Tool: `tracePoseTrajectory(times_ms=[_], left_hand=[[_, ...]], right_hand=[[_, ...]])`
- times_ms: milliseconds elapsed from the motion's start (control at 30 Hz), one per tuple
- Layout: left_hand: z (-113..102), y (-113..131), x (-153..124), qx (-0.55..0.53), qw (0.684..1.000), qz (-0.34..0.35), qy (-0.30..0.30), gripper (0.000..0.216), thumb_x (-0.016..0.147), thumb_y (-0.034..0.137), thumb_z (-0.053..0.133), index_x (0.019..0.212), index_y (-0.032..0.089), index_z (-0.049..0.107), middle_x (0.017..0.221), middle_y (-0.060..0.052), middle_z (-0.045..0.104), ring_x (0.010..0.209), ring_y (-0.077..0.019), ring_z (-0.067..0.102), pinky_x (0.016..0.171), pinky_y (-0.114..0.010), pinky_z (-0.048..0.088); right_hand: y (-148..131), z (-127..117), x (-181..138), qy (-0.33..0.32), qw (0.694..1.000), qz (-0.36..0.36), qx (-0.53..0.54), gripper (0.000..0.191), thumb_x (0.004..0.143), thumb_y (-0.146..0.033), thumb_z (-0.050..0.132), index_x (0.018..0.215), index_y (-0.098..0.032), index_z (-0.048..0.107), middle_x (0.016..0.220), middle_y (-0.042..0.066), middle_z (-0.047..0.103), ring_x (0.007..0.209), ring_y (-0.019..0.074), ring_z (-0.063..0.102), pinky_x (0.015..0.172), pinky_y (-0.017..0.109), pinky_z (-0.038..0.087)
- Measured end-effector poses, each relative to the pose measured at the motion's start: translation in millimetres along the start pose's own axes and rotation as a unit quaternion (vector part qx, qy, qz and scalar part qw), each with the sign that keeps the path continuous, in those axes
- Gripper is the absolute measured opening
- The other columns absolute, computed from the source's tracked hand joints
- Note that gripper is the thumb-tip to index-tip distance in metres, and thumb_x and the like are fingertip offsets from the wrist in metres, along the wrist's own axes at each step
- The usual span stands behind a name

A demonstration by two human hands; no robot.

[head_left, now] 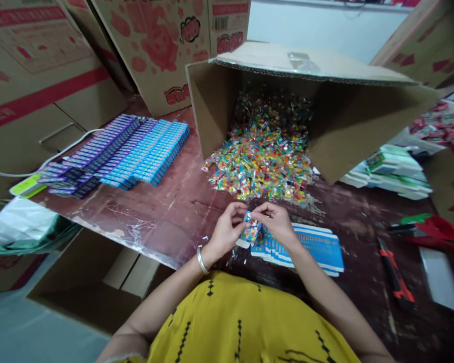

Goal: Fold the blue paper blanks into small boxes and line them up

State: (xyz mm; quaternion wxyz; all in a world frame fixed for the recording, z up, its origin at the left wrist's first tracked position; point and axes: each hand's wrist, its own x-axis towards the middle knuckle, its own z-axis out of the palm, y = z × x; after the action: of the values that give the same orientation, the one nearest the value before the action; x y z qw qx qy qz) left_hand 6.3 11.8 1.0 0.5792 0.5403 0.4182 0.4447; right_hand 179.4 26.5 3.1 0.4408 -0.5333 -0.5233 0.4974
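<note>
My left hand (229, 225) grips the left side of a small blue printed carton (252, 233), with a bracelet on that wrist. At the carton's top edge, the fingers of my right hand (275, 222) are pinched together. Whether something small is also between those fingertips is too fine to make out. Under and beside my right forearm lies a fanned row of flat blue cartons (318, 247). Just beyond both hands, a heap of small wrapped candies (265, 159) in many colours spills out of a cardboard box (212, 111) lying on its side.
Rows of purple boxes (98, 148) and blue boxes (162, 148) stand on the left of the table (162, 212). A red and black utility knife (395, 275) and a red tape dispenser (437, 229) lie right. Below the left edge sits an open carton (83, 272).
</note>
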Motion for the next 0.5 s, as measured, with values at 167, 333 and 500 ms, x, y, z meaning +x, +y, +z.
tracePoseTrajectory(times_ms=[167, 333, 500], left_hand=[[-3.6, 3.5, -0.4, 0.008, 0.999, 0.001, -0.033, 0.046, 0.077, 0.016, 0.069, 0.12, 0.02, 0.053, 0.11, -0.008, 0.061, 0.103, -0.0189, 0.06, 0.087, -0.031, 0.052], [-5.7, 3.6, -0.8, -0.001, 0.999, -0.01, -0.043, 0.047, 0.08, 0.018, 0.067, 0.125, 0.02, 0.056, 0.11, -0.007, 0.064, 0.094, -0.0171, 0.063, 0.085, -0.03, 0.051], [-3.8, -1.6, -1.9, -0.039, 0.999, -0.023, -0.009, 0.028, 0.08, 0.021, 0.067, 0.107, 0.017, 0.064, 0.105, -0.006, 0.068, 0.094, -0.0176, 0.065, 0.085, -0.028, 0.05]], right_hand=[[-2.4, -7.6, 9.4, -0.036, 0.999, 0.029, 0.028, 0.028, 0.072, -0.041, 0.075, 0.063, -0.017, 0.063, 0.057, -0.003, 0.059, 0.055, 0.0109, 0.05, 0.055, 0.024, 0.039], [-4.1, -4.9, 3.1, -0.017, 0.998, -0.038, -0.048, 0.026, 0.078, -0.04, 0.07, 0.066, -0.017, 0.066, 0.066, 0.0, 0.063, 0.062, 0.0136, 0.055, 0.06, 0.026, 0.042], [-0.4, -2.8, -14.0, -0.042, 0.99, -0.089, -0.098, 0.021, 0.08, -0.039, 0.07, 0.09, -0.021, 0.071, 0.089, 0.004, 0.07, 0.085, 0.0198, 0.065, 0.072, 0.028, 0.05]])
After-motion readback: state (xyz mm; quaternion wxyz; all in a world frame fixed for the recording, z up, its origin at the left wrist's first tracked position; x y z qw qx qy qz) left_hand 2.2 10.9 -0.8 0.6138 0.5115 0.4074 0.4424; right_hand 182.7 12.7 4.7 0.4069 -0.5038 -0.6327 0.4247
